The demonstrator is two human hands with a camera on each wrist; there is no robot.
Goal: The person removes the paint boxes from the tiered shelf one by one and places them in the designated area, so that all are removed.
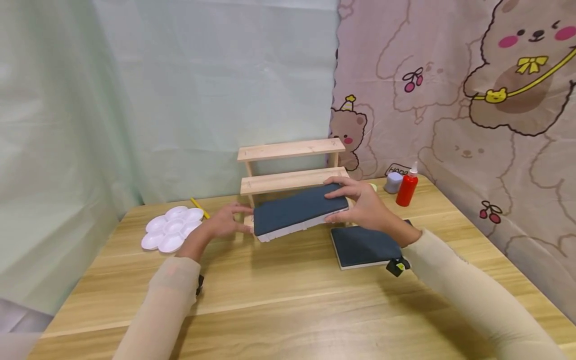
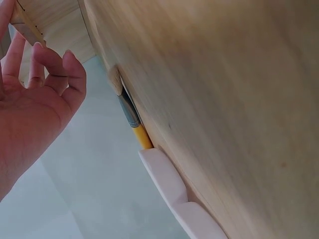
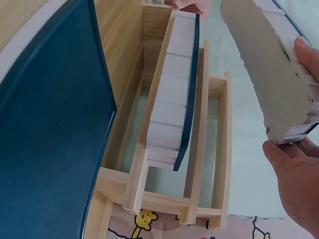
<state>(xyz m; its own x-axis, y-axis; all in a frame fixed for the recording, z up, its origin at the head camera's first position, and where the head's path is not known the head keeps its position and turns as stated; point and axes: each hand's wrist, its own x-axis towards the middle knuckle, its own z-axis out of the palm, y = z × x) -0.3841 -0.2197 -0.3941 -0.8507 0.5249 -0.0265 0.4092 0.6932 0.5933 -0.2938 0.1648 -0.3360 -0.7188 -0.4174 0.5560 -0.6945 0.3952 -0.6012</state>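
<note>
My right hand (image 1: 360, 205) grips the right end of a dark-blue-topped white block (image 1: 299, 212), tilted above the front of a tiered wooden shelf (image 1: 292, 182). In the right wrist view, its pale underside and segmented white sides show. A second similar block (image 3: 172, 94) lies on the shelf's front step. At the shelf's lower left end, my left hand (image 1: 225, 220) has its thumb and fingers about the wood; in the left wrist view the wooden corner (image 2: 27, 30) sits among the fingers. Under my right forearm, a third dark-blue-topped block (image 1: 364, 247) lies on the table.
A white flower-shaped palette (image 1: 173, 230) lies at the left, beside a yellow-handled paintbrush (image 2: 132, 114). Back right stand a red squeeze bottle (image 1: 407, 189) and a small lavender jar (image 1: 393, 183). Green and bear-patterned cloths (image 1: 216, 90) hang behind the wooden table (image 1: 288, 310).
</note>
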